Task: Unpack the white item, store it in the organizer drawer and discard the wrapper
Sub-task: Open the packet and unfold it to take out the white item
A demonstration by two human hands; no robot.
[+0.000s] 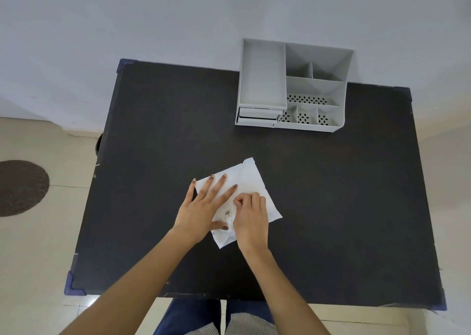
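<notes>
fingers (221, 181) of the left hand (201, 211) lie spread flat on the white crinkled wrapper (251, 179) mid-table; right hand (251, 213) pinches it. unpacking just beginning; grey plastic organizer drawer (257, 116) closed.

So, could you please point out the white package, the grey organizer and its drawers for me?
white package (251, 175): head view, on its bare upper right part.
grey organizer (262, 79): head view, on the floor of its big left tray.
drawers (257, 116): head view, on the stacked drawer fronts.
</notes>
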